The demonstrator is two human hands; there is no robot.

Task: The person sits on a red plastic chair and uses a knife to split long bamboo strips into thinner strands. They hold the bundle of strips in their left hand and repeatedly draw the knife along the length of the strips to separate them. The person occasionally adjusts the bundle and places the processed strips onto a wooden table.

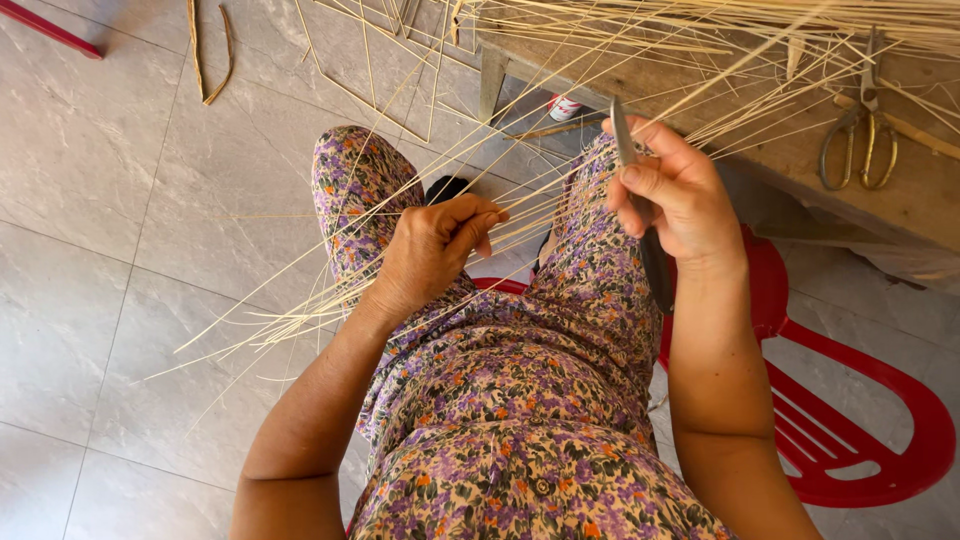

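Bamboo-pale thin strips fan over the lap, long axis running lower-left up to the rough wooden desk. Left hand pinches the bundle; right hand grips a flat grey knife, blade pointing up.

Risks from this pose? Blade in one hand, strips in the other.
1. The knife in the right hand points toward the left hand, which pinches the thin bamboo strips; a slip could likely cut fingers.
2. The strips look thin and bent over the lap; they might snap or splinter.
3. The scissors lie under loose strips on the wooden bench and could get dragged off.
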